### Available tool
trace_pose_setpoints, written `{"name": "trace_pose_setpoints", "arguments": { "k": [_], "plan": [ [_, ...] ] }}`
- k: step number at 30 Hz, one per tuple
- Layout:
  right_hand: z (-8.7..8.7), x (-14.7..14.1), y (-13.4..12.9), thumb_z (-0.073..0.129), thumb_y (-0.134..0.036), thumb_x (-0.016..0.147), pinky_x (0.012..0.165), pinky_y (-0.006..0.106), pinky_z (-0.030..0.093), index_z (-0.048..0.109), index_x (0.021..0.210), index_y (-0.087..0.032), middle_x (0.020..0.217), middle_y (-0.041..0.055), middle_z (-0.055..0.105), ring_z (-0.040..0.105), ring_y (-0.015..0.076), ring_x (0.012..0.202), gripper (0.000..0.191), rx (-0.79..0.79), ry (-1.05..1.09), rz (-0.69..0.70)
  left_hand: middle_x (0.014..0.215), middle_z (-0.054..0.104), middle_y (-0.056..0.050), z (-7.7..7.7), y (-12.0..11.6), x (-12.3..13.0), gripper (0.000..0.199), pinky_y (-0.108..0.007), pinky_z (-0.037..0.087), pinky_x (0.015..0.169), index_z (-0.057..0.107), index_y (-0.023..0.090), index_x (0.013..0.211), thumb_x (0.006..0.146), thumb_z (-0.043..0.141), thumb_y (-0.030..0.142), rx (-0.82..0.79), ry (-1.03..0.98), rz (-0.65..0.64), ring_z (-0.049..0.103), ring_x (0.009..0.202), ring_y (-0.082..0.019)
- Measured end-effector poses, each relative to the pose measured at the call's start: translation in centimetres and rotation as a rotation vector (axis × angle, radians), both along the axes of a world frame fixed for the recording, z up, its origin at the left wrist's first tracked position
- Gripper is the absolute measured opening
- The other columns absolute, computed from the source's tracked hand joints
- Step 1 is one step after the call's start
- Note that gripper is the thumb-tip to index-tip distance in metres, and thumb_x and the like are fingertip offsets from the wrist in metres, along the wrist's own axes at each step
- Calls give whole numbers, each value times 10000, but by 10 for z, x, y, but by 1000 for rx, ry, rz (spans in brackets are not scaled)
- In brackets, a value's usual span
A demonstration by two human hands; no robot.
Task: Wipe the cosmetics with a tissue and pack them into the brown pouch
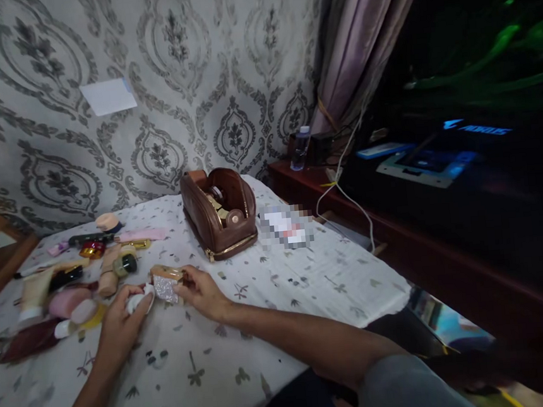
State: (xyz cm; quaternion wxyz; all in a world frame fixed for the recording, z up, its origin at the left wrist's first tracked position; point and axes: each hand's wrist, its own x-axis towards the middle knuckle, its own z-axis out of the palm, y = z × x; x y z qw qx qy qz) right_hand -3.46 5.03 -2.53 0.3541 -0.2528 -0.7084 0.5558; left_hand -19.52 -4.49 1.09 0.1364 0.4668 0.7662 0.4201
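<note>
My right hand (204,293) grips a small rectangular case (167,287) with a glittery silver face and a gold edge; its exact kind is unclear. Close on its left, my left hand (123,321) is closed around a crumpled white wipe or tissue (140,300), which is near or touching the case. Just behind my hands stands a brown leather cosmetic bag (220,234), unzipped at the top, with several small items inside. To the left of my hands lie a dark-lidded jar (125,265), a pink rounded item (68,301) and a cream tube (35,294).
More cosmetics spread over the patterned tablecloth (196,375), among them a dark red bottle (31,340) and a red jar (92,249). Right of the bag is a blurred-out item (287,226). A water bottle (300,149) and white cable (341,191) are beyond, near a dark computer case (481,210).
</note>
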Motion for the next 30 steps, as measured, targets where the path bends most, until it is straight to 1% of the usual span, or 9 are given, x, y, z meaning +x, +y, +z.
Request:
{"name": "trace_pose_setpoints", "arguments": {
  "k": [4,7,11,15,18,20,25,27,30],
  "plan": [
    [8,11,2,582,-249,866,702,236,443,576,1141,-209,849,-14,607,549,144,750,277,162,-85,25,458,486,75,-1,-1,2,374,-229,293,373,539,239,826,671,623,569,-39,-69,79,416,393,-142],
    [8,13,2,577,-247,869,738,249,447,565,1185,-207,896,-4,632,561,152,781,318,223,-102,74,513,494,69,-3,-1,2,372,-224,321,395,552,227,854,687,635,549,77,-68,110,435,429,-137],
    [4,10,2,564,-275,882,747,257,447,575,1192,-180,929,20,649,566,157,793,325,237,-80,95,740,576,27,-5,1,2,325,-228,406,487,570,204,900,754,629,489,258,-21,124,505,548,-127],
    [5,8,1,546,-296,896,698,250,426,597,1170,-168,926,38,657,558,162,787,307,261,-96,94,861,630,-9,-1,1,5,220,-274,492,696,583,198,936,832,604,391,396,129,121,605,771,-169],
    [8,9,0,541,-278,887,669,247,408,600,1172,-163,911,38,654,544,158,763,313,263,-91,99,925,656,-27,7,1,15,155,-295,494,799,591,198,983,886,589,319,481,284,40,623,874,-183],
    [7,8,0,538,-273,873,660,248,400,614,1119,-158,863,28,635,530,156,738,282,266,-73,96,954,664,-37,12,2,25,130,-303,495,835,591,199,1017,920,567,283,505,376,-83,629,912,-186],
    [-5,1,4,543,-237,789,603,259,354,554,678,-167,622,-12,510,424,133,597,131,298,-122,35,1048,672,-81,18,14,51,148,-393,432,1001,597,199,1026,979,457,207,354,627,-403,609,1037,-216],
    [-8,-1,6,529,-221,770,586,259,339,513,627,-179,595,-15,489,401,131,586,150,300,-136,21,1042,675,-78,19,20,55,171,-439,375,1054,598,201,1003,978,430,184,262,687,-420,609,1019,-224],
    [-6,1,5,522,-249,793,600,255,353,540,708,-173,650,-10,521,421,134,608,116,303,-106,30,1003,673,-66,21,26,52,165,-448,359,1046,587,202,971,971,423,188,181,655,-378,608,986,-230]
  ]
}}
